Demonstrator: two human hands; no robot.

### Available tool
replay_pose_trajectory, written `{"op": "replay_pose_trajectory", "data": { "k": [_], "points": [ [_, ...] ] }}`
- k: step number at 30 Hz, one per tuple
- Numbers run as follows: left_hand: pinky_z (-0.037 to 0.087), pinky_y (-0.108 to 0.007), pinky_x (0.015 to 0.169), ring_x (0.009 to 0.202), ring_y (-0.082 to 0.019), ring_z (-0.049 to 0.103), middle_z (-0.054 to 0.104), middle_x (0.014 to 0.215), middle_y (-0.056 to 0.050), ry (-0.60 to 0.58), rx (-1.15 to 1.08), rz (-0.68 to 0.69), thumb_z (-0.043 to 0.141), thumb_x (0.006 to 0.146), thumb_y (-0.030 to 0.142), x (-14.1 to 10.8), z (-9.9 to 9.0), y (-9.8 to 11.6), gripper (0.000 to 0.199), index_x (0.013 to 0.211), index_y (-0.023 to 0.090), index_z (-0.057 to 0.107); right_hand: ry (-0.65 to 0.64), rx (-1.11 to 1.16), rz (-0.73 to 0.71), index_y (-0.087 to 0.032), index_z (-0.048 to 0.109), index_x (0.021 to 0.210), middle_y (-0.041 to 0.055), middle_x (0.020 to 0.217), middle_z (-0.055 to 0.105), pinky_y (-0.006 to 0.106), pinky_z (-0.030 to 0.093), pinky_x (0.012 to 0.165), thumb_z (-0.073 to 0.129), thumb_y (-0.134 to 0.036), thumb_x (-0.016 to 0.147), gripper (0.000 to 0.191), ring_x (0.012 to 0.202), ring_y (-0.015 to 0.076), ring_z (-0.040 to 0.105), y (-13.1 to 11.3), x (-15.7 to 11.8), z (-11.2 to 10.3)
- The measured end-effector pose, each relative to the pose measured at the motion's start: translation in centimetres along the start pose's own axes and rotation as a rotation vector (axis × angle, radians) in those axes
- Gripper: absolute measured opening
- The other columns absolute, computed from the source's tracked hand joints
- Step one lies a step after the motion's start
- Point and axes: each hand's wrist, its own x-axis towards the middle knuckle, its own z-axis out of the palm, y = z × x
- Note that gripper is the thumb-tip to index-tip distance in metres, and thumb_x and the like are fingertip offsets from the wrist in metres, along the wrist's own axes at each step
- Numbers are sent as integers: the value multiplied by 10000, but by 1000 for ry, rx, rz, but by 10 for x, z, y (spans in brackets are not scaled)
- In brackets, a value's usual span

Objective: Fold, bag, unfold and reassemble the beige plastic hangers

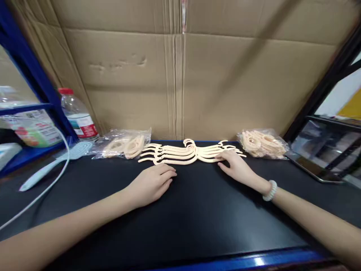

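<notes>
Several cream plastic clothes hangers (180, 161) lie in an overlapping row at the back of the black table, with their hooks gathered at the middle. My left hand (153, 183) rests on the table just in front of their left ends. It holds nothing, and its fingers are loosely bent. Over the right part of the hangers is my right hand (235, 165), its fingertips touching them and its thumb held apart below. A pale coiled band circles that wrist.
Clear bags of cream plastic pieces lie left (126, 145) and right (262, 143) of the hangers. At left are a red-capped bottle (80, 118), a light blue fly swatter (56, 162) and a white cable (50, 185). A cardboard wall (126, 75) stands behind; a clear-sided box (318, 150) is at right.
</notes>
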Motion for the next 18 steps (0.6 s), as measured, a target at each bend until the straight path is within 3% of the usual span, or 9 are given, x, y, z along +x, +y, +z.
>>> {"op": "replay_pose_trajectory", "data": {
  "k": [18],
  "points": [
    [511,-369,897,1035,-228,613,665,1110,-101,22,-44,9,401,919,171,-1,-1,0,278,1066,161,636,-9,-12,0,-160,623,956,99,967,660,434,463,873,535,-141,807,174,950,256,583,3,1,3]
  ]
}}
